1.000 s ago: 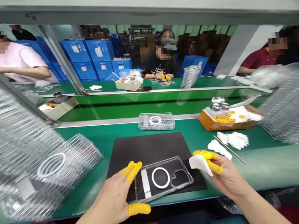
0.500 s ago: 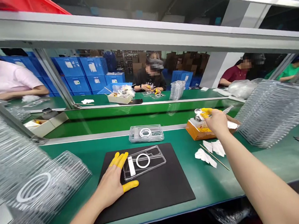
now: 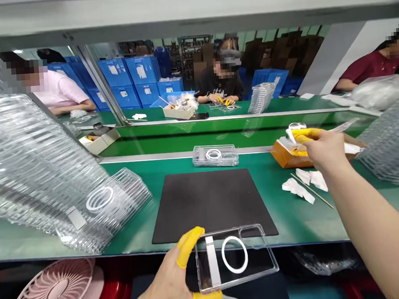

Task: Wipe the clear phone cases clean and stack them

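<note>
Below the black mat (image 3: pixel 210 205), the left hand (image 3: pixel 164 284) holds one clear phone case (image 3: pixel 236 258).

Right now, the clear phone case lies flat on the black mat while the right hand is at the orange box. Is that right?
No: the left hand holds the case, off the mat past its near edge, as the head view shows. The right hand is at the orange box.

No wording can be read: the white labels (image 3: pixel 141 71) on the blue plastic crates (image 3: pixel 120 96) are too small to make out.
</note>
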{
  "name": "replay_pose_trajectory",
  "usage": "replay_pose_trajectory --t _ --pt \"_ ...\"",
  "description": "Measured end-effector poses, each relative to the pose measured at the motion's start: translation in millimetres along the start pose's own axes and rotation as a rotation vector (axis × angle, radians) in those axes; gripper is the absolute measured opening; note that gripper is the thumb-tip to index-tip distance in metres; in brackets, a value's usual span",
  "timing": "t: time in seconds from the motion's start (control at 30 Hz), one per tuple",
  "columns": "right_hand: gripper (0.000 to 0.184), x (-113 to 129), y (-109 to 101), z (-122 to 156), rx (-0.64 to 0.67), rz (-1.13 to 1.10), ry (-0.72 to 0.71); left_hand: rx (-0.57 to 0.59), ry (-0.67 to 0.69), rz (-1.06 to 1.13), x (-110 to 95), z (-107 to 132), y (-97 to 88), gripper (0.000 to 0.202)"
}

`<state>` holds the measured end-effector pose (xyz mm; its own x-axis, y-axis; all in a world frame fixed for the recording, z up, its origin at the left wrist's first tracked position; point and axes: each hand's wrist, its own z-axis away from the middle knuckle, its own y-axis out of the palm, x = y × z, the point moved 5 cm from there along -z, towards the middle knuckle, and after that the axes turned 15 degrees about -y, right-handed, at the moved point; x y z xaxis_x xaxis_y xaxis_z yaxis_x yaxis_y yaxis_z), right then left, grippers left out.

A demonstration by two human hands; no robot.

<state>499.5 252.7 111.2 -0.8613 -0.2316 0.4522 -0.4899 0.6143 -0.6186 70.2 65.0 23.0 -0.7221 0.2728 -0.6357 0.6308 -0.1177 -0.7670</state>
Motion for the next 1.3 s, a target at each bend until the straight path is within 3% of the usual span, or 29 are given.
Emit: replay_pose_trajectory --t 0.13,0.23,0.33,0.43,0.5,0.57,0.7,0.8,0.9,1.0,1.13,1.3 --pt "0.033 59.5 17.0 93.0 0.145 -0.180 -0.034 -0.013 -0.029 -0.017 6.4 20.5 9.9 0.110" --pt "0.020 116.5 27.7 154.0 0.223 -0.328 -0.179 -0.035 -0.024 -0.002 7.2 18.9 11.2 0.110" --pt "0.010 176.6 30.8 188.0 0.227 -0.356 -0.434 -0.062 0.014 0.037 2.8 12.7 10.4 0.109" --pt "0.020 215.2 27.8 208.6 0.275 -0.347 -0.606 -0.094 0.032 0.093 -2.2 8.4 9.1 0.112" --pt "0.023 218.1 19.2 223.2 0.332 -0.385 -0.708 -0.096 0.016 0.130 -3.8 7.1 8.5 0.113" --pt "0.023 200.8 6.0 236.3 0.337 -0.353 -0.768 -0.087 0.006 0.148 -4.8 6.5 8.0 0.116" --pt "0.024 165.2 -7.6 243.6 0.212 -0.128 -0.640 -0.078 0.029 0.144 -5.5 4.8 7.9 0.119" --pt "0.020 192.2 6.7 239.4 0.184 -0.165 -0.581 -0.080 0.034 0.139 -4.1 3.0 9.3 0.115" --pt "0.022 226.9 18.0 238.5 0.240 -0.366 -0.672 -0.057 -0.002 0.151 -1.7 1.8 11.0 0.114" --pt "0.024 215.0 5.9 244.6 0.270 -0.358 -0.754 -0.042 -0.036 0.174 0.0 1.5 10.9 0.115" --pt "0.026 178.9 -3.8 236.1 0.209 -0.155 -0.660 -0.057 0.028 0.151 -1.9 1.5 10.1 0.115" --pt "0.026 218.1 29.7 205.7 0.159 -0.238 -0.630 -0.080 0.039 0.120 -3.2 0.3 10.5 0.115"
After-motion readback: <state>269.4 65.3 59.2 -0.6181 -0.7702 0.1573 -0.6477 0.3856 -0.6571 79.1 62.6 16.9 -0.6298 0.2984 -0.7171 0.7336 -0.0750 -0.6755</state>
